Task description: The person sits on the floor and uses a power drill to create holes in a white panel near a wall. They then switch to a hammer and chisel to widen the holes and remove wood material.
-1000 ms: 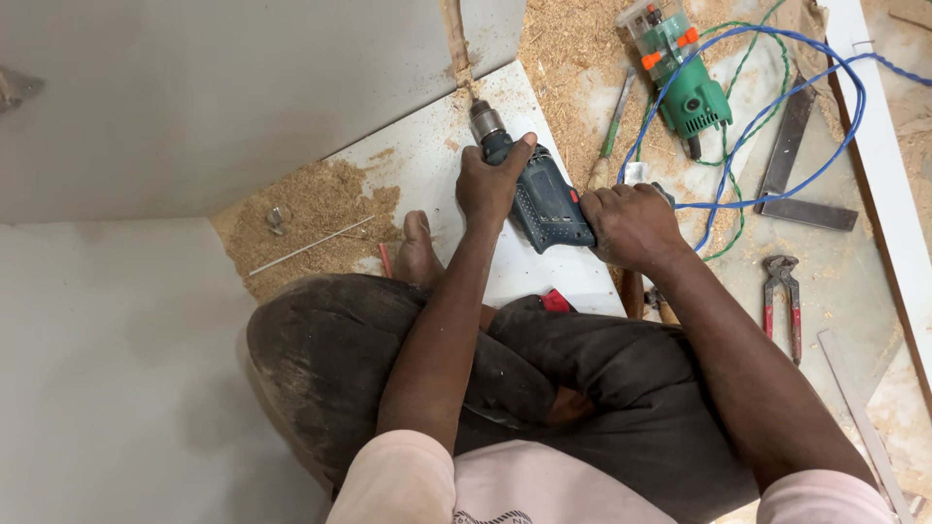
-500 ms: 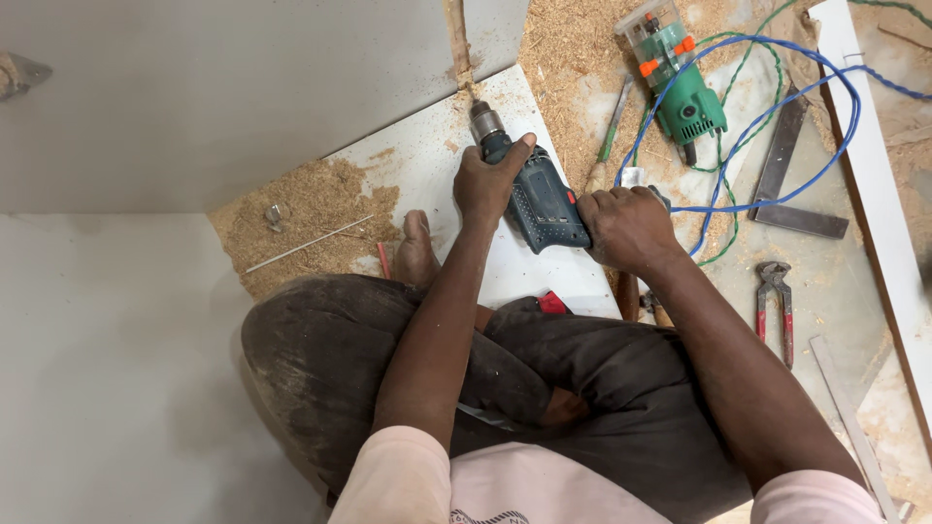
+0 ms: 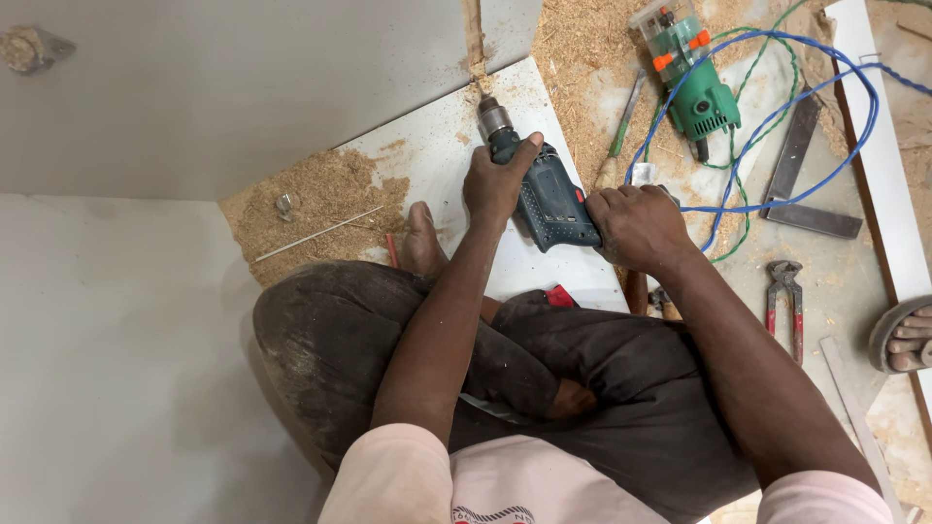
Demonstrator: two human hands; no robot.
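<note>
Left hand (image 3: pixel 497 184) wrapped round front barrel of dark teal electric drill (image 3: pixel 544 199), fingers closed tight. Right hand (image 3: pixel 636 225) clenched on rear grip. Drill lies low over white laminate board (image 3: pixel 437 155), chuck at board's far edge nr sawdust pile (image 3: pixel 320 199). Green power tool (image 3: pixel 694 82) w/ blue cable (image 3: pixel 777 199) to right; red-handled pincers (image 3: pixel 784 301) beyond.

Green power tool (image 3: pixel 701 92) amid looped blue cable (image 3: pixel 777 126) near the floor's top right, steel square (image 3: pixel 801 189) beside it, red-handled pincers (image 3: pixel 784 306) lower right, sawdust heap (image 3: pixel 311 199) left
</note>
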